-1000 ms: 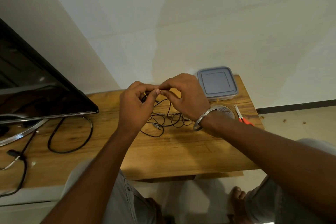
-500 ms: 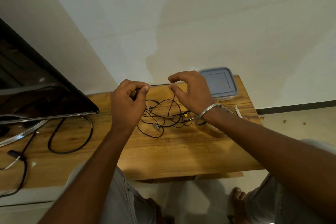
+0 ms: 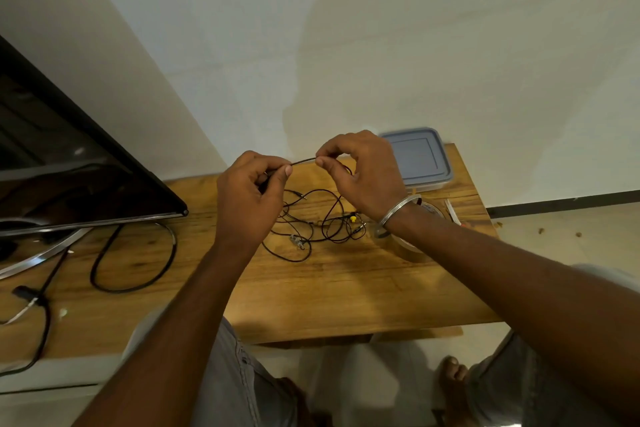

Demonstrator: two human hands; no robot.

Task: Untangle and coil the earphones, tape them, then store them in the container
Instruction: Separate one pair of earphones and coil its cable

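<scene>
Nearest to me, my knees in grey trousers sit below the front edge of the light wooden table [image 3: 346, 288], and my bare right foot [image 3: 453, 374] rests on the pale floor.

On the table surface, ahead of my forearms, lies the tangled black thin-wire earphones [image 3: 311, 222]. Most of the cable rests in loose overlapping loops on the wood, with a small yellow part visible among the loops near my right wrist. One strand rises from the heap to my hands.

My left hand [image 3: 249, 198] is raised above the tangle, thumb and forefinger pressed together on the strand; the other fingers are curled in. My right hand [image 3: 363, 173] is beside it, slightly farther along, thumb and forefinger likewise nipping the same strand. A short straight length of cable runs taut between the two pinches. A silver metal bangle [image 3: 398, 215] circles my right wrist.

Under my right wrist stands a roll of clear brownish tape [image 3: 412, 246], partly hidden. Just right of it, scissors [image 3: 453, 213] show only in part.

To the left, a thick black power cable [image 3: 135, 260] loops on the table in front of a black flat television screen [image 3: 69, 177].

Farthest, at the table's back right corner against the cream wall, sits the clear rectangular plastic container with a grey-blue lid [image 3: 419, 159], lid on.
</scene>
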